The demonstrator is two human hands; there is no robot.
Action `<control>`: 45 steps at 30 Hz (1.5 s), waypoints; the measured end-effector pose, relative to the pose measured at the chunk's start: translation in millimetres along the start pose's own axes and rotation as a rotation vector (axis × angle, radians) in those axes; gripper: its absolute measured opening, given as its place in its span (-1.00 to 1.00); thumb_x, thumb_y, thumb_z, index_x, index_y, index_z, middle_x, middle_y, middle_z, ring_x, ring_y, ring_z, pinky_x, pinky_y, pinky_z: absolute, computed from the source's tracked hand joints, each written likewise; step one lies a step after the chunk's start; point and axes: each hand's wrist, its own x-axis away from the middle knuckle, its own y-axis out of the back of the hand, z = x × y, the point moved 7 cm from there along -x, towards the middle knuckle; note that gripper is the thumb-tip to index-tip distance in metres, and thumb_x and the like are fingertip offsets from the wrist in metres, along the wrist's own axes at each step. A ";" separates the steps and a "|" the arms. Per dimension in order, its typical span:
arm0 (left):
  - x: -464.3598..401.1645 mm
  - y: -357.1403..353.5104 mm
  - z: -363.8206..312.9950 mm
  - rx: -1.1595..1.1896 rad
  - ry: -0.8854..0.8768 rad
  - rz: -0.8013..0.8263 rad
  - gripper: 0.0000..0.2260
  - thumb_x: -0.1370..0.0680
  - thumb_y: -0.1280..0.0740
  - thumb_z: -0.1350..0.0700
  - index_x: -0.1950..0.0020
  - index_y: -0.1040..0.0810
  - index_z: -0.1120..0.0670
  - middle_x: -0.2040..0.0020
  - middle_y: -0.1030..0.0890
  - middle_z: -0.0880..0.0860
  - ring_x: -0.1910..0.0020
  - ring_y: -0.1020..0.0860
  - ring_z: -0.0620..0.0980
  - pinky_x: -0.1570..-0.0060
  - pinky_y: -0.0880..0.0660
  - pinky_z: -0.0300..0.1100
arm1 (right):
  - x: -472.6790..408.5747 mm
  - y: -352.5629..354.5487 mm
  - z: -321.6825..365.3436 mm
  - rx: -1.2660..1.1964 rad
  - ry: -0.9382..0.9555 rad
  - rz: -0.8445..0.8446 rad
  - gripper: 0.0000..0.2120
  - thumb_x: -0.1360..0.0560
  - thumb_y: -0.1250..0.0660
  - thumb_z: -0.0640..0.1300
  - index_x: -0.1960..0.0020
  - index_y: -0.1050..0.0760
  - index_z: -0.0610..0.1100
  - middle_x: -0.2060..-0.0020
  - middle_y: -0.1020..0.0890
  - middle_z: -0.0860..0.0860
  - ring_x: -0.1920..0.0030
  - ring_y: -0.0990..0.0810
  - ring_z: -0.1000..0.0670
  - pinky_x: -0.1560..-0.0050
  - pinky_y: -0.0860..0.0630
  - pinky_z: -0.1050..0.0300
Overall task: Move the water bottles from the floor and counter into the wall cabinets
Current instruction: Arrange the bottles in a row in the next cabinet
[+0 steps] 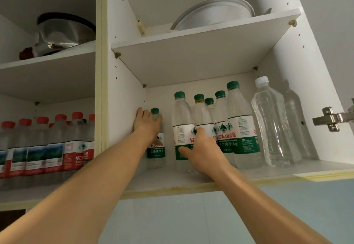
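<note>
Gripping ribbed clear plastic bottles (green-capped): left hand [148,124] one [156,138], right hand [201,148] seemingly another [183,128].

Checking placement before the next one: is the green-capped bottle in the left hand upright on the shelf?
Upright: the green-capped bottle stands cap-up on the lower shelf, left hand gripping it.

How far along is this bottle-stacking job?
Done: red-capped bottles fill the left cabinet, and green-capped bottles stand in the right. In hand: the left hand and right hand each hold a green-capped bottle on that shelf. Left: floor and counter are out of view.
</note>
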 end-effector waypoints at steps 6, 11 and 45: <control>32.9 60.8 19.7 -0.045 -0.056 -0.129 -0.48 -0.53 -0.41 -0.06 -0.45 -0.41 0.04 -0.37 -0.47 0.15 -0.35 -0.39 0.16 -0.35 -0.27 0.13 | -3.5 -0.1 -2.6 -0.052 -0.023 0.019 -0.50 -0.56 -0.43 -0.03 -0.37 -0.28 -0.13 -0.20 -0.60 -0.12 -0.14 -0.62 -0.13 0.00 -0.54 0.06; 93.2 103.3 62.0 0.011 0.006 -0.511 -0.67 -0.53 -0.35 -0.02 -0.24 -0.54 0.07 -0.19 -0.54 0.15 -0.20 -0.45 0.19 -0.36 -0.28 0.14 | -6.4 13.8 -18.9 -0.049 -0.009 0.021 -0.55 -0.56 -0.42 -0.07 -0.34 -0.30 -0.15 -0.24 -0.61 -0.10 -0.19 -0.62 -0.10 -0.03 -0.57 0.11; 160.1 38.7 99.4 0.845 -0.155 -1.005 -0.70 -0.53 -0.14 0.16 -0.05 -0.65 0.15 -0.12 -0.59 0.10 -0.43 -0.40 0.14 -0.56 -0.13 0.12 | -127.1 -111.8 -20.2 0.232 -0.278 0.215 -0.70 -0.53 -0.47 -0.08 -0.07 -0.36 -0.09 0.17 -0.50 -0.04 0.21 -0.57 -0.06 0.32 -0.65 0.09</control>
